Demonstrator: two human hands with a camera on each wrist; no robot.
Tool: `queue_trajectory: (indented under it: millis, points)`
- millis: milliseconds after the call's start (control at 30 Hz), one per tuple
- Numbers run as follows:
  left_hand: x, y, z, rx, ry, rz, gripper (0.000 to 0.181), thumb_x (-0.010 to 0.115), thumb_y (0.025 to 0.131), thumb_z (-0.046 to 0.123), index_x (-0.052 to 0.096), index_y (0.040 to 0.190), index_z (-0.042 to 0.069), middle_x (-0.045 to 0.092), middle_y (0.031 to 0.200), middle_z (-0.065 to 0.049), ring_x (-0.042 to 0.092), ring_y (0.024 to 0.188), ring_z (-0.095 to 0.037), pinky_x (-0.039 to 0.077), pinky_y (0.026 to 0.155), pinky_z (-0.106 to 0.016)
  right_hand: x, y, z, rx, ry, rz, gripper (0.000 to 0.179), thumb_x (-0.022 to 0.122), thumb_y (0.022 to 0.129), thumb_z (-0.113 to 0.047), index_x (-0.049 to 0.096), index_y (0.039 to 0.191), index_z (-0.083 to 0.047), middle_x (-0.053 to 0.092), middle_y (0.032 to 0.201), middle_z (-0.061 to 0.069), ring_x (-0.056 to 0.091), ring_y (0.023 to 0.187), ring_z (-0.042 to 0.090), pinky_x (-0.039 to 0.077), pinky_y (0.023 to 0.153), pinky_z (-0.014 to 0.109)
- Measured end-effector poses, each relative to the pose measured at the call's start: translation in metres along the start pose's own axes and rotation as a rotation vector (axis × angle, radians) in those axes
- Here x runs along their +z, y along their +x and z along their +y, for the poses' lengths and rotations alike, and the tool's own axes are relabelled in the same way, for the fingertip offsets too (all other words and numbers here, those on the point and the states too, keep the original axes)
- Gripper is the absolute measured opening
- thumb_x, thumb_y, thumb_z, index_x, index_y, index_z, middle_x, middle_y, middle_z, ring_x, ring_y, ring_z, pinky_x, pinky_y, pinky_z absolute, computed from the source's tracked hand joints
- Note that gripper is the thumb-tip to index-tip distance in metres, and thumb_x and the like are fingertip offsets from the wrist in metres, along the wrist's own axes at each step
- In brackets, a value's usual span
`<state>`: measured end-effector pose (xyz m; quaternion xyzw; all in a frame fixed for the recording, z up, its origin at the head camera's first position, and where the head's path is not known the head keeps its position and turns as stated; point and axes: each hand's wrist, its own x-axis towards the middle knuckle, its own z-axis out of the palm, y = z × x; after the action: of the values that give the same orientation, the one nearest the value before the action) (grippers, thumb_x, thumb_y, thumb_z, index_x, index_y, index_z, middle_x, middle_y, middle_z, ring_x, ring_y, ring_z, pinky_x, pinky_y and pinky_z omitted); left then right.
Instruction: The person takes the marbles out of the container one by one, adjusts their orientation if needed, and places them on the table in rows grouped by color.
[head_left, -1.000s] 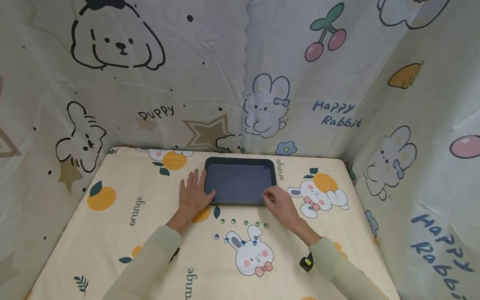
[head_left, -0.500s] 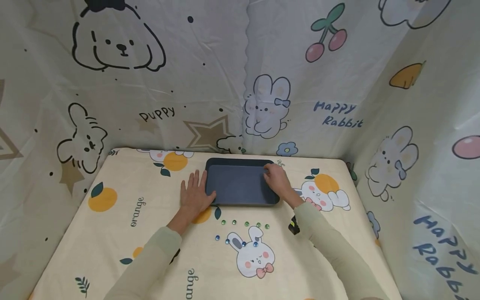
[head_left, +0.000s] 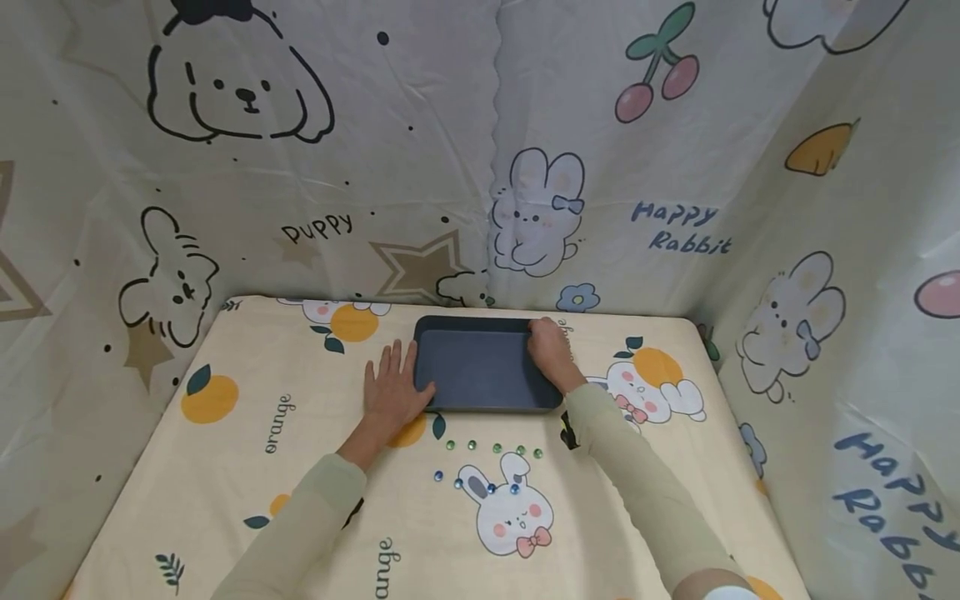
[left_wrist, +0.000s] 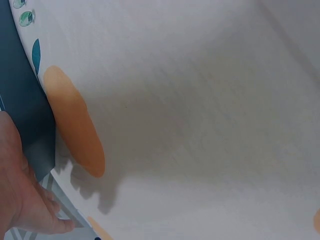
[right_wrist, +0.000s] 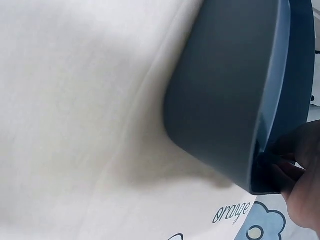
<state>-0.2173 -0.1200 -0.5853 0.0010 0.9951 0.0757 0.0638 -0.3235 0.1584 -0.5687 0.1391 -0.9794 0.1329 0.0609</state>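
A dark grey-blue rectangular tray [head_left: 476, 367] lies near the back of the table. My left hand [head_left: 393, 390] rests flat with spread fingers against its left side; the left wrist view catches part of that hand [left_wrist: 27, 197] beside the tray wall [left_wrist: 32, 115]. Inside the far right corner, the curled fingers of my right hand [head_left: 551, 348] pinch together at the spot of a small blue glass bead, which they hide. The right wrist view shows these fingertips low behind the tray's wall [right_wrist: 220, 95]. In front of the tray lie a row of green glass beads [head_left: 497, 448] and a row of blue ones [head_left: 491, 488].
A cream cloth [head_left: 315, 500] printed with oranges and rabbits covers the table. Pale printed curtains [head_left: 427, 167] rise close behind the tray and along both sides. Two green beads [left_wrist: 27, 18] show at the left wrist view's top corner.
My right hand has moved from the tray's near right side up to its far right corner, covering the blue bead seen there earlier. The left hand and the bead rows stay put.
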Motion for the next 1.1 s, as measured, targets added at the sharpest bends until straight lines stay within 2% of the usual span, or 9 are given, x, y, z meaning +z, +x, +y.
queue_trajectory:
  millis: [133, 400, 633, 733, 900, 1100]
  points:
    - [-0.002, 0.0, 0.001, -0.002, 0.002, -0.003, 0.088, 0.048, 0.096, 0.059, 0.012, 0.161, 0.011, 0.011, 0.165, -0.02, 0.01, 0.15, -0.037, 0.009, 0.118, -0.06, 0.002, -0.001, 0.0, -0.058, -0.062, 0.046, 0.01, 0.058, 0.09, 0.009, 0.066, 0.085, 0.006, 0.065, 0.086, 0.022, 0.067, 0.082, 0.036, 0.055, 0.072, 0.046]
    - [-0.003, -0.001, 0.002, -0.007, -0.004, -0.006, 0.089, 0.049, 0.095, 0.058, 0.013, 0.161, 0.011, 0.01, 0.165, -0.02, 0.01, 0.15, -0.037, 0.009, 0.118, -0.06, 0.006, 0.001, -0.001, 0.004, -0.097, -0.037, 0.013, 0.055, 0.094, 0.006, 0.068, 0.089, 0.006, 0.067, 0.089, 0.021, 0.067, 0.084, 0.034, 0.056, 0.072, 0.044]
    - [-0.001, -0.001, 0.001, -0.007, -0.006, 0.008, 0.089, 0.049, 0.095, 0.059, 0.014, 0.161, 0.011, 0.011, 0.165, -0.019, 0.011, 0.15, -0.037, 0.01, 0.118, -0.06, 0.01, 0.004, 0.003, -0.036, -0.079, 0.011, 0.013, 0.056, 0.09, 0.007, 0.066, 0.082, 0.005, 0.067, 0.083, 0.02, 0.066, 0.081, 0.035, 0.054, 0.071, 0.046]
    - [-0.002, -0.001, 0.0, -0.003, -0.009, -0.001, 0.088, 0.049, 0.095, 0.059, 0.014, 0.161, 0.011, 0.011, 0.165, -0.019, 0.011, 0.15, -0.037, 0.009, 0.118, -0.06, 0.01, 0.004, 0.005, -0.044, -0.036, 0.014, 0.011, 0.058, 0.086, 0.007, 0.067, 0.081, 0.004, 0.068, 0.083, 0.02, 0.066, 0.081, 0.036, 0.054, 0.072, 0.047]
    - [-0.003, -0.002, 0.001, -0.002, 0.004, -0.012, 0.088, 0.047, 0.096, 0.059, 0.013, 0.161, 0.011, 0.01, 0.165, -0.019, 0.01, 0.15, -0.037, 0.01, 0.118, -0.06, 0.002, 0.0, 0.009, -0.007, 0.077, -0.041, 0.016, 0.061, 0.086, 0.002, 0.072, 0.097, 0.005, 0.071, 0.094, 0.018, 0.066, 0.088, 0.033, 0.054, 0.08, 0.045]
    - [-0.001, -0.003, 0.002, -0.004, 0.0, 0.007, 0.088, 0.048, 0.095, 0.059, 0.014, 0.161, 0.011, 0.012, 0.165, -0.019, 0.011, 0.15, -0.037, 0.01, 0.118, -0.06, -0.013, -0.018, 0.009, -0.005, 0.27, -0.017, 0.014, 0.065, 0.087, -0.003, 0.072, 0.099, 0.002, 0.071, 0.093, 0.014, 0.066, 0.085, 0.027, 0.054, 0.079, 0.042]
